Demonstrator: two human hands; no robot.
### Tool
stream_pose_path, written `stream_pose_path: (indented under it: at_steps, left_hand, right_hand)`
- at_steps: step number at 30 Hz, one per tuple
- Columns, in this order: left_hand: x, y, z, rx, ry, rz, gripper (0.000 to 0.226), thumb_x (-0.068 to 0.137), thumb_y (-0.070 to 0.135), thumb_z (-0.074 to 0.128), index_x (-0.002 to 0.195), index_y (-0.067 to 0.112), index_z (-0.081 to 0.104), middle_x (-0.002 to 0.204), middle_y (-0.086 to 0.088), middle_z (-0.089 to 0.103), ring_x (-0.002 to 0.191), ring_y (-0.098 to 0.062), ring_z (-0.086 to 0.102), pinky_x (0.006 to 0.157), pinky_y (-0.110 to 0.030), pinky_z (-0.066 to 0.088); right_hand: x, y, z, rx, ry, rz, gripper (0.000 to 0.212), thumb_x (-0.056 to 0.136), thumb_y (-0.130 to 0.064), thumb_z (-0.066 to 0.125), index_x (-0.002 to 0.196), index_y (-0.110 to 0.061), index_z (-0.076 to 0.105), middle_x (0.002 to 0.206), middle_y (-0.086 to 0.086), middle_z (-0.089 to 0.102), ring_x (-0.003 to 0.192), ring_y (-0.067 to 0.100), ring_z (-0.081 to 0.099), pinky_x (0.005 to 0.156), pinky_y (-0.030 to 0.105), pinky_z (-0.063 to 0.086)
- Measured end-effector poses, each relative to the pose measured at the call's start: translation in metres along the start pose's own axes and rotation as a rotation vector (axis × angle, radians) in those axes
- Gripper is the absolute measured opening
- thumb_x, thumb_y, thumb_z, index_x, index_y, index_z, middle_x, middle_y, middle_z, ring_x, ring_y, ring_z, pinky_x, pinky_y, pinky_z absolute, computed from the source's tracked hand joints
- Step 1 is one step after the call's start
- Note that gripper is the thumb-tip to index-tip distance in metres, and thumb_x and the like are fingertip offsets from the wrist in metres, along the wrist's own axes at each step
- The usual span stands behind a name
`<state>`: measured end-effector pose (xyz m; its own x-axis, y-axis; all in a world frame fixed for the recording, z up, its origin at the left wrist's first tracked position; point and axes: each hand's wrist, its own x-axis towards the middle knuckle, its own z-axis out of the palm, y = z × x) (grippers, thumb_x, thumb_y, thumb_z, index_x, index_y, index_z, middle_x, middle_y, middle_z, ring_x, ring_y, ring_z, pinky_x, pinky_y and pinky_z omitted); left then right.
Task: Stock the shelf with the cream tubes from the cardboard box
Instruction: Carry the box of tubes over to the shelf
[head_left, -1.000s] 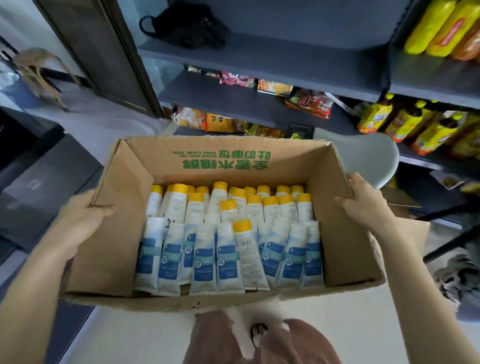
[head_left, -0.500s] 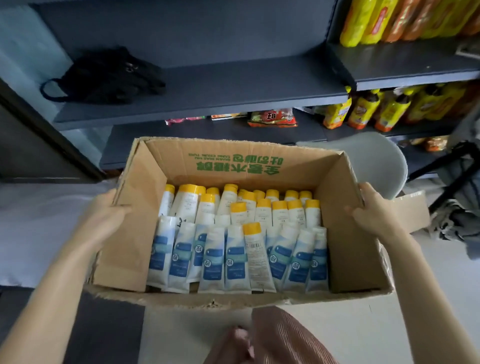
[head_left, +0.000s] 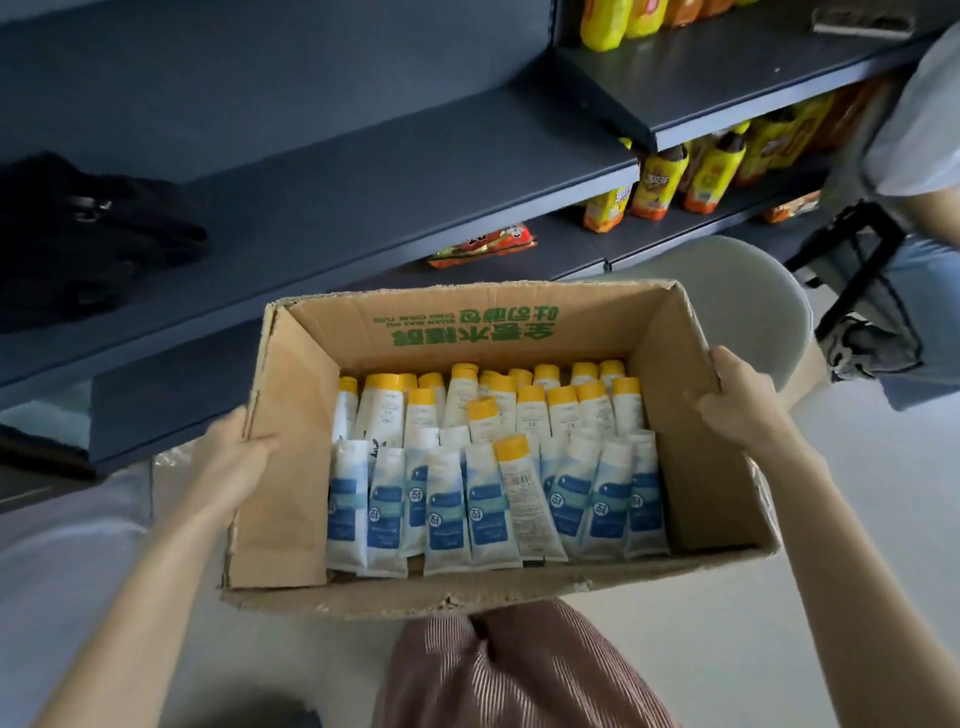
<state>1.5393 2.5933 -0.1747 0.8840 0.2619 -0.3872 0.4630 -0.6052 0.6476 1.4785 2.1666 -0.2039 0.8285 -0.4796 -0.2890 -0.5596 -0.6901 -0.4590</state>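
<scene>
An open cardboard box (head_left: 283, 509) is held in front of a dark shelf (head_left: 363, 171). The left hand (head_left: 236, 462) grips its left wall, and the right hand (head_left: 737, 410) grips its right wall, each at the rim. Inside, white and blue cream tubes (head_left: 488, 499) with yellow caps lie packed in 2 overlapping rows. A black bag (head_left: 78, 234) sits on the shelf at the left. On lower boards are a snack packet (head_left: 483, 244) and yellow bottles (head_left: 660, 182). A pale grey seat (head_left: 743, 291) stands just behind the box. Another person (head_left: 919, 130) is at the right edge.
</scene>
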Motion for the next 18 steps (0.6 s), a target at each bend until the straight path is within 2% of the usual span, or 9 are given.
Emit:
stream_pose_path:
  at_steps: [3, 6, 9, 14, 16, 18]
  left_hand:
    - [0.040, 0.003, 0.005, 0.062, -0.049, 0.021, 0.021, 0.091, 0.005, 0.054, 0.111, 0.013, 0.057, 0.111, -0.011, 0.061, 0.099, -0.030, 0.057, 0.091, -0.042, 0.046]
    - [0.082, 0.004, 0.016, 0.125, -0.114, 0.042, 0.025, 0.090, 0.005, 0.054, 0.114, 0.011, 0.055, 0.115, -0.014, 0.061, 0.104, -0.034, 0.056, 0.094, -0.048, 0.046]
    - [0.114, 0.000, 0.032, 0.167, -0.156, 0.060, 0.024, 0.088, 0.002, 0.053, 0.111, 0.011, 0.051, 0.113, -0.015, 0.060, 0.102, -0.033, 0.056, 0.091, -0.049, 0.048]
    - [0.153, -0.017, 0.070, 0.238, -0.234, 0.028, 0.029, 0.086, -0.001, 0.051, 0.113, 0.010, 0.045, 0.114, -0.016, 0.057, 0.095, -0.027, 0.053, 0.079, -0.037, 0.046]
    - [0.160, -0.026, 0.088, 0.233, -0.269, -0.025, 0.038, 0.086, -0.002, 0.051, 0.121, 0.008, 0.043, 0.124, -0.017, 0.053, 0.107, -0.030, 0.052, 0.085, -0.038, 0.045]
    - [0.165, -0.034, 0.108, 0.241, -0.306, -0.082, 0.055, 0.087, -0.002, 0.052, 0.138, 0.007, 0.033, 0.140, -0.017, 0.043, 0.124, -0.033, 0.044, 0.100, -0.044, 0.042]
  right_hand:
    - [0.016, -0.014, 0.013, -0.010, 0.040, 0.075, 0.025, 0.085, -0.006, 0.053, 0.109, -0.008, 0.049, 0.109, 0.021, 0.058, 0.105, 0.042, 0.051, 0.083, 0.040, 0.042]
    - [0.031, -0.019, 0.030, -0.007, 0.048, 0.181, 0.016, 0.084, -0.006, 0.050, 0.100, -0.006, 0.048, 0.110, 0.022, 0.057, 0.104, 0.042, 0.050, 0.075, 0.037, 0.037]
    - [0.041, -0.014, 0.048, 0.007, 0.045, 0.266, 0.019, 0.084, -0.004, 0.047, 0.104, -0.004, 0.051, 0.111, 0.023, 0.057, 0.104, 0.042, 0.050, 0.073, 0.034, 0.035]
    - [0.065, -0.003, 0.066, -0.021, 0.098, 0.270, 0.018, 0.087, -0.011, 0.049, 0.104, -0.005, 0.054, 0.107, 0.021, 0.060, 0.103, 0.043, 0.051, 0.074, 0.035, 0.036]
    - [0.082, 0.002, 0.068, -0.022, 0.107, 0.282, 0.021, 0.088, -0.012, 0.050, 0.107, -0.007, 0.057, 0.109, 0.021, 0.060, 0.105, 0.042, 0.051, 0.076, 0.035, 0.038]
    - [0.097, 0.009, 0.070, -0.033, 0.101, 0.299, 0.022, 0.088, -0.013, 0.051, 0.108, -0.009, 0.059, 0.112, 0.022, 0.059, 0.107, 0.041, 0.051, 0.078, 0.035, 0.039]
